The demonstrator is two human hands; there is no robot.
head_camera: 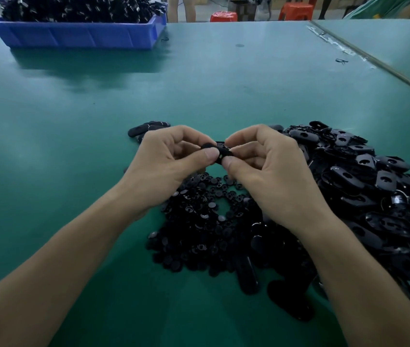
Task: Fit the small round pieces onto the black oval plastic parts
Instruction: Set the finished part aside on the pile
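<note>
Just above the heap of small round pieces (199,221) on the table (199,83), I hold 1 black oval part (220,149) between both hands. My left hand (171,159) pinches its left end, thumb against curled fingers (186,132). My right hand (266,166) pinches the other end the same way. I judge this is the fitting step: a round piece seems pressed at the part's middle, though my thumbs hide whether it is seated. Next it needs a firm, square squeeze, then setting down by the few ovals (148,128) just beyond my left hand. The unfitted ovals (361,176) are heaped at my right.
</note>
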